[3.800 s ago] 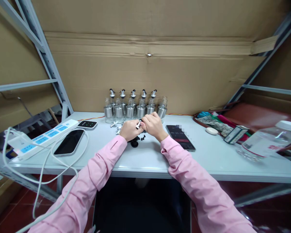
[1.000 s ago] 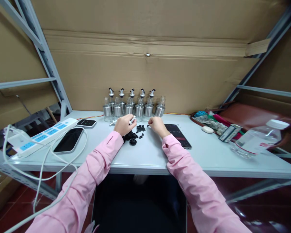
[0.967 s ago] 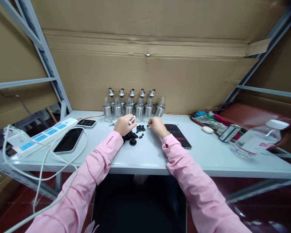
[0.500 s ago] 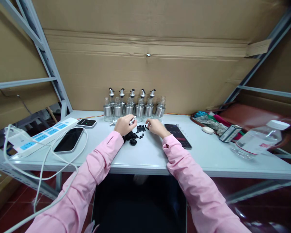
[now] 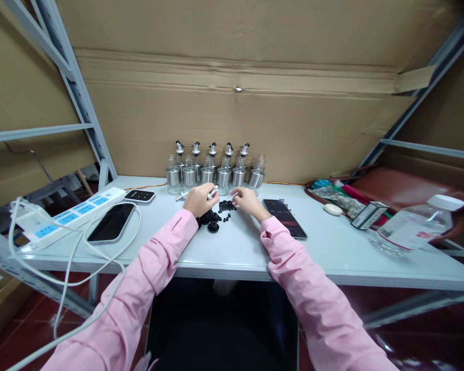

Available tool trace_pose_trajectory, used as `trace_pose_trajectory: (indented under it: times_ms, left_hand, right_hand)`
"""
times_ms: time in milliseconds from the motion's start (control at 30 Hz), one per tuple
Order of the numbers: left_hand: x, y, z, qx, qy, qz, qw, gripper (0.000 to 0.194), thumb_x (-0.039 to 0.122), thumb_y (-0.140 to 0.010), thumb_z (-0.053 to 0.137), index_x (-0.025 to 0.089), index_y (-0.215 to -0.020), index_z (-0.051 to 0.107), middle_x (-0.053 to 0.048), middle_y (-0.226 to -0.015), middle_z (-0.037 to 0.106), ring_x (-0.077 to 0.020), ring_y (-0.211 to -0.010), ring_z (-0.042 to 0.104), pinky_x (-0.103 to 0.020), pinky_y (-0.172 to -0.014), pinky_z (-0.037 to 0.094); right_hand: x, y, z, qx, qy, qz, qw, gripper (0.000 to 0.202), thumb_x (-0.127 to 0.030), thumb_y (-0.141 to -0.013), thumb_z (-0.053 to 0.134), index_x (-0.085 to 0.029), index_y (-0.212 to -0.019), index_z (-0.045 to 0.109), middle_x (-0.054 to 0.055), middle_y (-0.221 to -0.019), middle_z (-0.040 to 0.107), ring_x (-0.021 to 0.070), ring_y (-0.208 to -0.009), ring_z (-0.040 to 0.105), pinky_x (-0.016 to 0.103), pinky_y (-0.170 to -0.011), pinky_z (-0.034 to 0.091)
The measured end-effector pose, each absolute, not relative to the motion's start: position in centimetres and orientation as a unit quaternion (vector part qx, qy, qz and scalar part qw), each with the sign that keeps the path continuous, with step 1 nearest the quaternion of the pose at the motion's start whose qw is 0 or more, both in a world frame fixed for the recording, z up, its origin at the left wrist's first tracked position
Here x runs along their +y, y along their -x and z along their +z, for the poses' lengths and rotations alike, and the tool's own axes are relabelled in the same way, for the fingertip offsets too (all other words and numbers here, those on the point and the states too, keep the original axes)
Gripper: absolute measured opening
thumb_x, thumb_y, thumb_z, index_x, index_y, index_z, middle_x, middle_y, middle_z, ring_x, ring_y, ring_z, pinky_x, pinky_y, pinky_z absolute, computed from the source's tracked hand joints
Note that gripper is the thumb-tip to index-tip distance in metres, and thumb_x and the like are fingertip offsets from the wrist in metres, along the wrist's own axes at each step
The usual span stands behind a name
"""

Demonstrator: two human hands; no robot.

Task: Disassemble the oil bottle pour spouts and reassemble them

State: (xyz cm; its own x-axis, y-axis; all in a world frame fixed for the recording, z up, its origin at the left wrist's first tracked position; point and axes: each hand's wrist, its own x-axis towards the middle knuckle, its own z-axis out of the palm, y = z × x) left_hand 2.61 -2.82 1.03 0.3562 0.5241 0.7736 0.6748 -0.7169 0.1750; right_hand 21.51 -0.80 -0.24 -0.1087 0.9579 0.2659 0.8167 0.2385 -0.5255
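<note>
My left hand [image 5: 199, 200] is closed around a small silver pourer piece [image 5: 213, 192], whose end sticks out past the fingers. Just below that hand lies a pile of black round stoppers [image 5: 212, 225]. My right hand [image 5: 248, 201] is palm down with its fingers bent together; whatever may be between the fingertips is too small to make out. Beside those fingertips several small black parts [image 5: 227, 205] lie in rows, with a few loose bits in front. More silver pourer pieces [image 5: 181, 196] lie partly hidden behind my left hand.
Glass bottles with steel sleeves [image 5: 224, 176] stand behind my hands; the rear ones carry pourers. To the right lie a phone [image 5: 284, 219], a white oval object [image 5: 332, 209], a small box [image 5: 369, 215] and a plastic bottle [image 5: 417, 226]. A power strip [image 5: 75, 216], cables and another phone [image 5: 111, 222] occupy the left.
My right fingertips have lifted slightly away from the small black parts. My left hand stays in place with the pourer piece. The whole view has shifted a little.
</note>
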Motion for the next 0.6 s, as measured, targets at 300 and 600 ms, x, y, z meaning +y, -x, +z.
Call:
trace_pose_trajectory:
  times_ms: [300, 600]
  left_hand:
    - [-2.9, -2.6, 1.1, -0.367, 0.822, -0.425, 0.095, 0.022, 0.022, -0.080, 0.047, 0.019, -0.060, 0.038, 0.002, -0.059, 0.046, -0.0119, -0.056, 0.044, -0.025, -0.056, 0.029]
    - [-2.8, -2.6, 1.0, -0.363, 0.822, -0.427, 0.100, 0.022, 0.023, -0.080, 0.048, 0.019, -0.061, 0.038, 0.002, -0.060, 0.046, -0.0121, -0.056, 0.044, -0.026, -0.056, 0.029]
  right_hand:
    - [-0.5, -20.1, -0.1, -0.800, 0.572, 0.062, 0.173, 0.041, -0.030, -0.091, 0.030, -0.018, -0.087, 0.068, 0.008, -0.106, 0.067, 0.0237, -0.102, 0.055, 0.032, -0.084, 0.037]
    - [0.8, -20.1, -1.2, -0.787, 0.575, 0.092, 0.205, 0.052, -0.045, -0.093, 0.028, -0.014, -0.085, 0.068, 0.011, -0.092, 0.070, 0.0182, -0.092, 0.061, 0.023, -0.082, 0.039]
